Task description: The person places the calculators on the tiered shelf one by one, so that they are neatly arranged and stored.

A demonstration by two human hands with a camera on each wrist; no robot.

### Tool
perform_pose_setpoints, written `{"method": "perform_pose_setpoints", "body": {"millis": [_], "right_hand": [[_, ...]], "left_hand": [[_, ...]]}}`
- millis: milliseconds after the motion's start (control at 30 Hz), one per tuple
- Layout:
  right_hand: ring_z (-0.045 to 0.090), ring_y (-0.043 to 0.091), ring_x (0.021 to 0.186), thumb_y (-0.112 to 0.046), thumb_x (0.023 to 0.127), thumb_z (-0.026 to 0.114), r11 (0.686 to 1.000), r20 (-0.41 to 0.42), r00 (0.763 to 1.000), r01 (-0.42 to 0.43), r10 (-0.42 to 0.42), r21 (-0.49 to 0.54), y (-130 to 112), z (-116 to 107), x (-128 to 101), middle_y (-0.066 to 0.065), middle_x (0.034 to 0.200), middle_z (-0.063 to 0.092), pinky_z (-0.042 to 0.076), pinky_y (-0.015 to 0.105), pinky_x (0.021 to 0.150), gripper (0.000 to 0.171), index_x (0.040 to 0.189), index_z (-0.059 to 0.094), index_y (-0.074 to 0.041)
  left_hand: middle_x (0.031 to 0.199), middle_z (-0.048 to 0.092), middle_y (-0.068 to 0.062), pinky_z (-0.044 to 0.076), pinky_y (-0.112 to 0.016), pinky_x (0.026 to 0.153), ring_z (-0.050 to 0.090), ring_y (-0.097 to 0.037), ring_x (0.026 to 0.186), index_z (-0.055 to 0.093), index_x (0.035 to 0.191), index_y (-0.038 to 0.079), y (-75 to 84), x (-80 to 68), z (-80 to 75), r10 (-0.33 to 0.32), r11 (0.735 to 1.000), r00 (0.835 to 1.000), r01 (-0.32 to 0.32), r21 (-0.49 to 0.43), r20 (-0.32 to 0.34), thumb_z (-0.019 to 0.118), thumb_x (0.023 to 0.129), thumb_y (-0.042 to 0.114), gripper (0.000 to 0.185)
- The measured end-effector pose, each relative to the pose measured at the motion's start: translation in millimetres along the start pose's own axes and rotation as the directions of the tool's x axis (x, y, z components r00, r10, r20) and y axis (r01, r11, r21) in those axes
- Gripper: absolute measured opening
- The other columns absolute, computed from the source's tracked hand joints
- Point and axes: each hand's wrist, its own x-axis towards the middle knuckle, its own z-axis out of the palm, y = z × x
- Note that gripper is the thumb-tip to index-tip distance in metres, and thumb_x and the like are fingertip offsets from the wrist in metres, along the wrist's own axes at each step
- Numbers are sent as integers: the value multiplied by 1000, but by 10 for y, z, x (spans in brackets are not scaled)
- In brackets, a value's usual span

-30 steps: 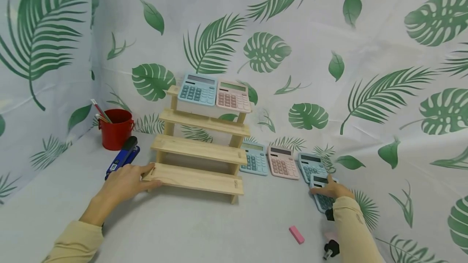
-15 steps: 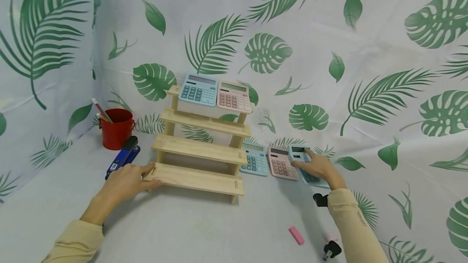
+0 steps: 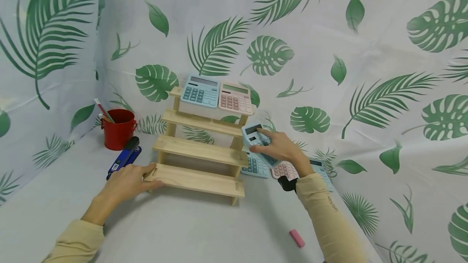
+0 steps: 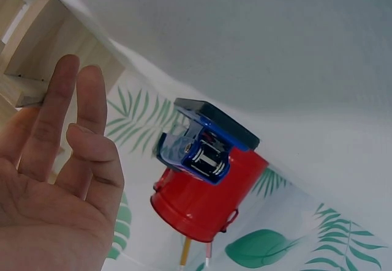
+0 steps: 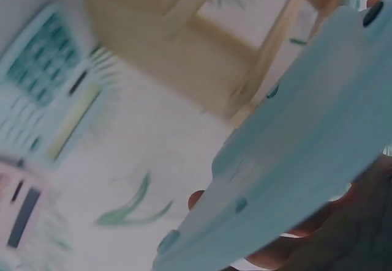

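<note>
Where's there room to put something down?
Free: the three lower shelves of the pale wooden stepped rack, except where the left hand touches; the white tabletop between rack and pink rectangular block. Crowded: the rack's top, with rectangular blue and pink calculators; right of the rack, more calculators.

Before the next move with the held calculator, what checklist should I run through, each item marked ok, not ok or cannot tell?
1. Right hand grips the held calculator: ok.
2. Held calculator level: not ok, tilted.
3. Left hand touches the lowest shelf at its left end: ok.
4. Top shelf has room for a third alongside: not ok, a blue calculator and pink calculator nearly span it.
5. Pink block apart from the rack: ok.
6. Grip firmness: cannot tell.
</note>
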Motion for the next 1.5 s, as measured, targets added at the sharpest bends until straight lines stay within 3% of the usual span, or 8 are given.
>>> {"method": "perform_pose_setpoints", "body": {"millis": [233,367,600,800,1000,1133,1233,1500], "right_hand": [[52,42,133,-65,86,61,998,5,998,62,-61,-33,-379,49,301,24,147,53,43,58,107,85,154,42,-18],[56,41,126,-68,85,60,998,-11,998,56,-56,-38,-511,107,427,24,142,57,48,55,99,86,153,44,-20],[62,27,79,-75,85,54,1000,-125,992,11,-11,2,-713,276,614,19,100,70,48,34,67,90,150,47,-13],[67,31,92,-76,91,47,1000,-125,992,9,-8,12,-885,303,632,24,113,71,54,49,92,91,151,45,-8],[39,17,57,-76,89,49,995,-89,991,93,-96,-44,-1030,362,647,20,73,66,48,40,67,92,154,41,-12],[63,34,97,-75,88,53,991,-77,991,103,-110,-85,-1115,414,666,29,111,70,53,49,90,90,154,42,-16],[48,46,133,-70,90,55,990,-90,988,121,-127,-66,-1180,464,710,30,137,59,37,59,113,85,153,44,-14],[44,50,138,-66,93,55,988,-142,978,154,-154,-17,-1404,599,920,27,142,57,22,64,119,81,153,44,-13]], "left_hand": [[96,72,-19,34,-32,48,48,-18,64,61,139,9,-3,-15,-7,5,1000,1000,-5,7,-10,69,82,67,82],[116,71,-24,35,-33,48,49,-18,65,61,139,10,3,-15,-7,10,1000,1000,-10,5,-11,70,82,66,81],[110,73,-20,36,-32,48,49,-17,64,62,138,10,5,-13,13,21,1000,1000,-21,3,-19,72,82,64,78],[104,73,-18,35,-32,48,49,-17,64,61,139,10,14,-2,15,18,1000,1000,-18,-3,-11,71,81,64,79],[104,73,-20,36,-32,47,49,-17,63,62,138,10,9,-11,4,16,1000,1000,-16,0,-21,72,82,63,79],[116,71,-23,36,-32,49,51,-17,66,61,139,10,7,-9,1,16,1000,1000,-16,-5,-11,72,82,63,79],[120,70,-24,37,-32,50,52,-18,68,61,139,9,6,-6,2,18,1000,1000,-18,-9,-3,71,82,63,79],[123,69,-25,41,-34,52,57,-19,72,62,137,9,1,-5,-5,27,1000,999,-27,9,-18,71,82,64,78]]}}
